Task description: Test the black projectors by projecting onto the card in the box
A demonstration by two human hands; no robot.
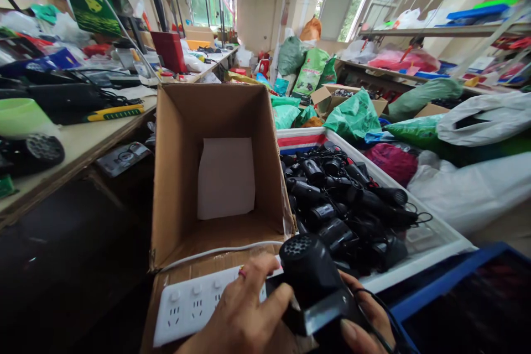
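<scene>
My left hand (236,310), with a ring on one finger, grips a black hair dryer (311,282) from the left. My right hand (367,321) curls around the dryer's other side, and a thin dark cord trails from it past that hand. Under my left hand lies a white power strip (186,310) with several sockets, resting on the flap of an open cardboard box (215,121). A white sheet (226,177) stands inside the box. To the right, a white-rimmed bin (415,215) holds a heap of black hair dryers (336,199) with tangled cords.
A long workbench (74,149) at the left carries tools, cables and a green bowl. Stuffed green sacks (352,116) and a white bag (481,119) lie behind the bin. A blue-framed crate (452,287) sits at the lower right, below loaded shelves (435,30).
</scene>
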